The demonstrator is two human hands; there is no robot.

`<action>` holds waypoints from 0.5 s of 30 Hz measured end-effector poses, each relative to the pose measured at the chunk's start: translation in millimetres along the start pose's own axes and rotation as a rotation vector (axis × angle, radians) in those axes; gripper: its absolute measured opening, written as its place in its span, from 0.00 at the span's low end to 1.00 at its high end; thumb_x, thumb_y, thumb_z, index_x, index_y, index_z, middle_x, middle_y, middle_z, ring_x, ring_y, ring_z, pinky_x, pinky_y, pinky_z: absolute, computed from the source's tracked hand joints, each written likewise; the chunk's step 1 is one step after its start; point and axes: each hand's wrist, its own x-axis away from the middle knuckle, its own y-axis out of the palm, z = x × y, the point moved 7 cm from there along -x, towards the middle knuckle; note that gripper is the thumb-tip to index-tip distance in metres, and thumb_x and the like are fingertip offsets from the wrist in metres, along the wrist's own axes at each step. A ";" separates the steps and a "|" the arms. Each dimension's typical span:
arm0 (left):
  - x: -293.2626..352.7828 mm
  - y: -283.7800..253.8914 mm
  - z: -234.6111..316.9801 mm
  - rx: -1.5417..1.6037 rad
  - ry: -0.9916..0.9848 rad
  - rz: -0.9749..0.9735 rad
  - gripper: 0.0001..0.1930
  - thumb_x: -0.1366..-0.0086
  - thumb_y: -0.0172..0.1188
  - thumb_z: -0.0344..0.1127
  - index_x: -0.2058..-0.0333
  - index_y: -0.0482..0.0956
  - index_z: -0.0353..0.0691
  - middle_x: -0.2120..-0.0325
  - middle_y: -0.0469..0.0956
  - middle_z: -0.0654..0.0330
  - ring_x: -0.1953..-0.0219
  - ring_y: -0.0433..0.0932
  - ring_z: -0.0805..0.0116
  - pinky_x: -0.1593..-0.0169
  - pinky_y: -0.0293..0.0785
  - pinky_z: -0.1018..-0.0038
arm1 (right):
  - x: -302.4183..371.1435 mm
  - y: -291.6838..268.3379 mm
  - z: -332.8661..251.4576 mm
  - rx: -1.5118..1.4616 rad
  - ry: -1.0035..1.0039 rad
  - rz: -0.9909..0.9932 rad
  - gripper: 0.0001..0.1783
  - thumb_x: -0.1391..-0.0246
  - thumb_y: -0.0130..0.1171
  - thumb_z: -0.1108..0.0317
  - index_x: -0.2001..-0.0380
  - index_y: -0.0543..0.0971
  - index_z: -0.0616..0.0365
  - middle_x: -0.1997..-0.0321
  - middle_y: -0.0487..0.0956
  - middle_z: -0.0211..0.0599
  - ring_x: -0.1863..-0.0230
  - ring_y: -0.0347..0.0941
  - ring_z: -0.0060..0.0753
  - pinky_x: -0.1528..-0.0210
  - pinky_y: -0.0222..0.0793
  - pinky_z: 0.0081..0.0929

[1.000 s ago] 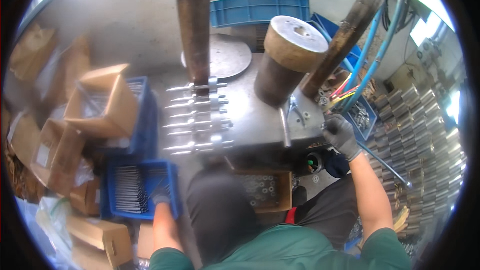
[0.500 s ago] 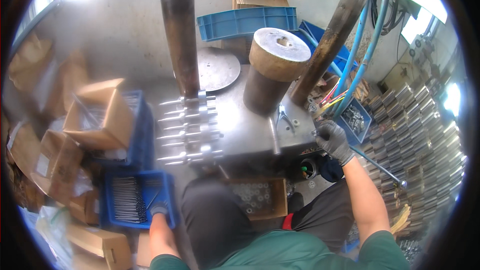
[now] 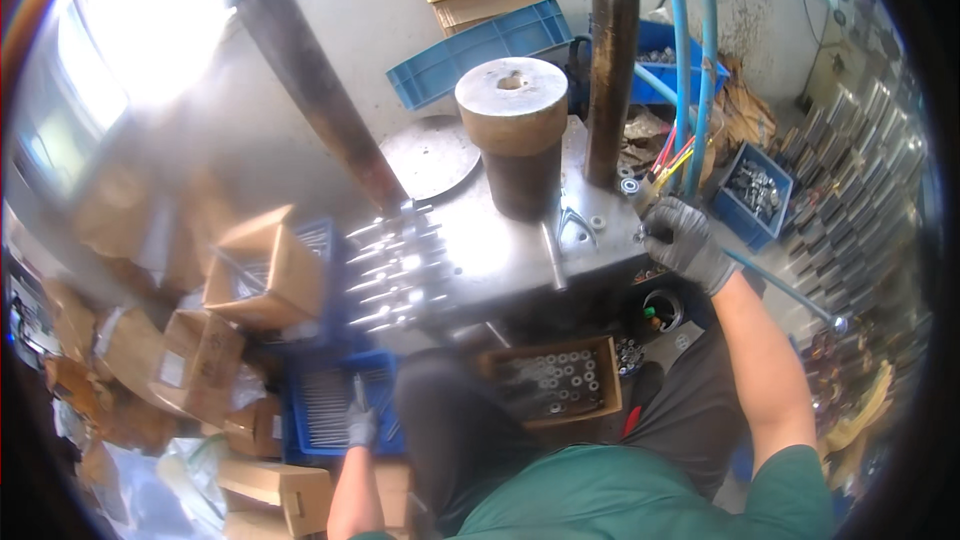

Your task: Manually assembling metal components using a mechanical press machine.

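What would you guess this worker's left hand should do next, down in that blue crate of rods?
Probably close on a rod and lift it toward the metal table. The left hand is already down in the blue crate of thin metal rods, and similar rods lie in a row on the table.

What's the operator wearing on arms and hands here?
Both hands wear grey knit work gloves: left hand, right hand. The forearms are bare between the glove cuffs and the short sleeves of a green shirt. No watch, bands or markings can be made out on either arm.
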 end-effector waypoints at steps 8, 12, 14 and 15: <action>150.5 -158.2 317.6 0.850 0.496 0.055 0.22 0.38 0.71 0.37 0.50 0.73 0.38 0.74 0.75 0.66 0.78 0.77 0.76 0.74 0.76 0.80 | 0.4 0.0 -6.9 -0.123 -0.044 -0.059 0.09 0.54 0.70 0.75 0.68 0.83 0.59 0.68 0.80 0.42 0.66 0.81 0.43 0.62 0.76 0.37; 208.7 -127.5 455.8 0.899 0.373 -0.437 0.22 0.37 0.67 0.36 0.49 0.73 0.32 0.73 0.76 0.62 0.77 0.76 0.72 0.75 0.73 0.77 | 3.0 6.6 0.9 -0.108 -0.027 -0.064 0.08 0.54 0.71 0.72 0.69 0.82 0.57 0.70 0.79 0.40 0.69 0.80 0.41 0.65 0.76 0.37; 218.3 -78.9 498.8 0.887 0.249 -0.543 0.15 0.35 0.63 0.33 0.53 0.78 0.32 0.70 0.78 0.60 0.75 0.77 0.71 0.73 0.74 0.76 | 4.3 16.4 10.8 -0.092 -0.067 -0.052 0.08 0.53 0.71 0.72 0.70 0.81 0.57 0.70 0.79 0.40 0.70 0.79 0.40 0.65 0.76 0.37; 213.7 -53.4 511.1 0.882 0.248 -0.547 0.12 0.34 0.64 0.35 0.56 0.80 0.34 0.69 0.80 0.60 0.71 0.79 0.71 0.68 0.76 0.76 | 5.4 16.3 11.1 -0.068 -0.108 -0.048 0.08 0.53 0.71 0.71 0.70 0.81 0.57 0.70 0.79 0.39 0.70 0.79 0.40 0.65 0.76 0.36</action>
